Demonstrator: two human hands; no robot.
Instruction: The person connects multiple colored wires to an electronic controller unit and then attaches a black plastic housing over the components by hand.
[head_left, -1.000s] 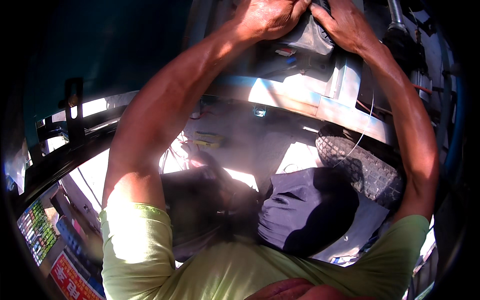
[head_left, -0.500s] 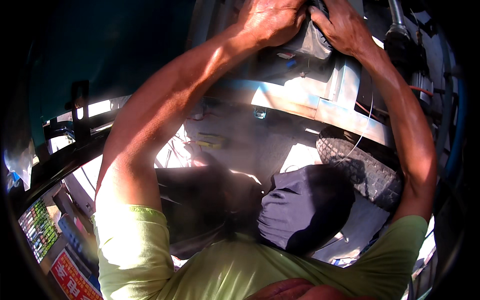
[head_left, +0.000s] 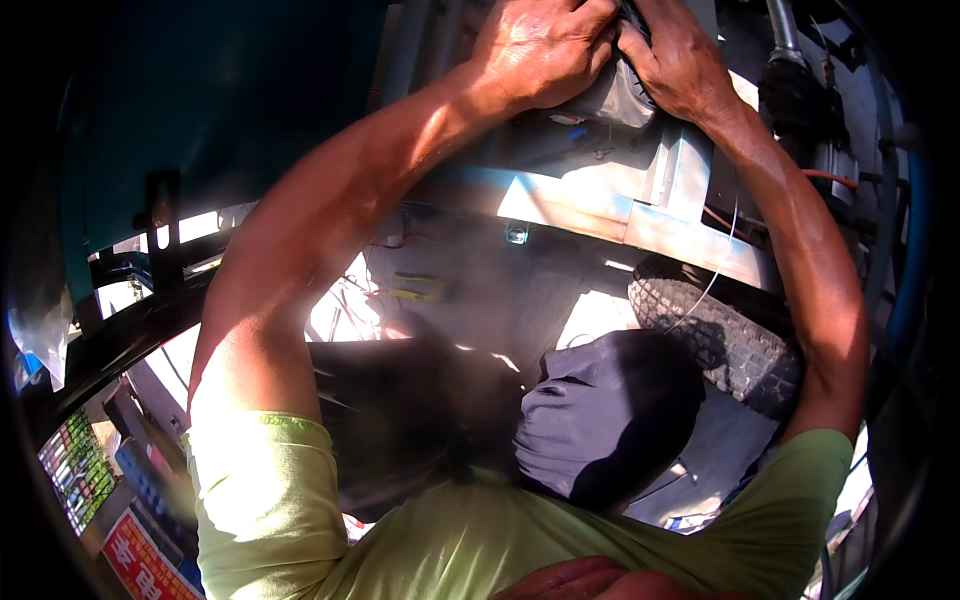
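Both arms reach to the top of the view, where my hands meet at a dark part (head_left: 636, 80) with a ribbed black edge. My left hand (head_left: 545, 55) has its fingers curled at the part's left side. From the right, my right hand (head_left: 690, 65) grips it, thumb toward the left hand. Most of the part is hidden behind the hands, and its kind cannot be made out. Below it bulges a grey, shiny, housing-like piece (head_left: 612, 105). A small blue piece (head_left: 577, 132) lies just under that, above a light metal frame beam (head_left: 570, 207).
A knobbly tyre (head_left: 715, 335) lies on the floor below the beam, with a thin pale wire (head_left: 722, 262) hanging near it. Yellow-handled pliers (head_left: 416, 286) lie among wires on the floor. A dark teal panel (head_left: 220, 100) fills the upper left; a metal shaft (head_left: 785, 35) stands upper right.
Both hands stay on the dark part, with the fingers shifted slightly. The whole view has moved a little, so the beam and tyre appear slightly further left.
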